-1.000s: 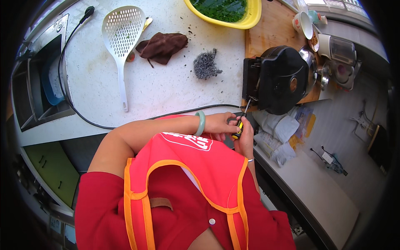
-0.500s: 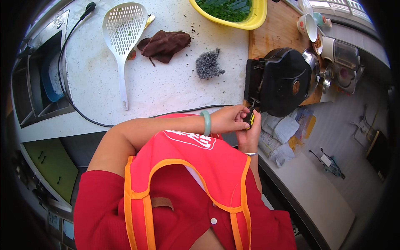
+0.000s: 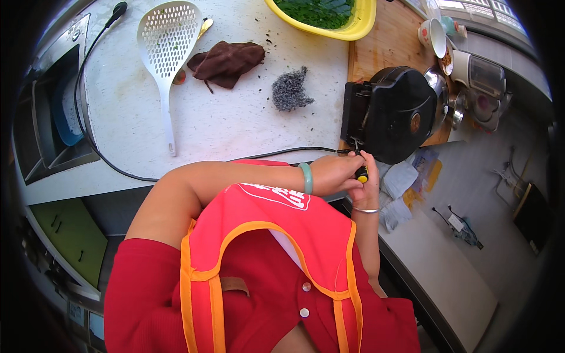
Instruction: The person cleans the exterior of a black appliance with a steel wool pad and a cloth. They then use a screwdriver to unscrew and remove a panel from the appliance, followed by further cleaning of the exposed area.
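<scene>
Plainly, from the head camera, we look down on a pale, speckled countertop (image 3: 235,126) strewn with dark crumbs. At its right, a wooden board (image 3: 376,52) bears a black hinged appliance (image 3: 400,115), and beside the appliance's near-left corner we have both hands on a screwdriver (image 3: 361,175) with a yellow-ended handle. Our left hand (image 3: 334,174) curls its fingers over that handle from the left, while our right hand (image 3: 371,181) grips it from the right, so it is pinched between them; the shaft points up to the corner, though we cannot tell what its tip meets. A black cable (image 3: 82,126) runs along the near edge to that corner and loops past the sink (image 3: 41,144) to its plug (image 3: 119,8). Farther back lie grey steel wool (image 3: 291,90), a crumpled brown cloth (image 3: 231,63) and a white perforated skimmer (image 3: 168,44); a yellow basin (image 3: 351,32) of leafy greens (image 3: 318,10) overlaps the board. Beyond the counter, we see plastic bags (image 3: 401,179), a grey floor (image 3: 488,194) and, below the sink, a green cabinet (image 3: 70,238).
</scene>
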A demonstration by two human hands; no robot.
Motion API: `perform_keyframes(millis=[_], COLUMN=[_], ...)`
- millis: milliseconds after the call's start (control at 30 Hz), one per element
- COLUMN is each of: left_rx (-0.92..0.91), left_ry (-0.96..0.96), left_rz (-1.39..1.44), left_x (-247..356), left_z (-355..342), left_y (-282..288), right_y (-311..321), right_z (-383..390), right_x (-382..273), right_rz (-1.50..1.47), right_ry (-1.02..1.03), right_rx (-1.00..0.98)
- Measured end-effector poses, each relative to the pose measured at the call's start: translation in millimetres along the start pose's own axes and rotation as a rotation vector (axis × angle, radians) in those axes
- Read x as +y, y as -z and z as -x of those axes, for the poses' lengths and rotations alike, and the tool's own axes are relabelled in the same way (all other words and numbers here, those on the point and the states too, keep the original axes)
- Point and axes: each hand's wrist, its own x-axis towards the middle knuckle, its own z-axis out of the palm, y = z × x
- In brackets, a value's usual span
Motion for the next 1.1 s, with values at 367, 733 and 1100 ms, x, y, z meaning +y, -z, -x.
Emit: perform_keyframes(millis=[367, 733, 1100], left_rx=[-0.113, -0.139, -0.082], left_ry=[0.026, -0.037, 0.003], left_rz=[0.063, 0.08, 0.098], left_x=[13.0, 6.4, 1.8], left_z=[-14.4, 9.2, 21.3], left_y=[-18.7, -11.6, 18.6], right_y=[29.2, 22.8, -18.1], right_z=[1.3, 16.4, 18.4], right_x=[-29.3, -4.9, 19.4], right_rz=[0.044, 0.119, 0.017], right_ry=[-0.245, -0.101, 0.039], right_rx=[-0.186, -0.074, 0.062])
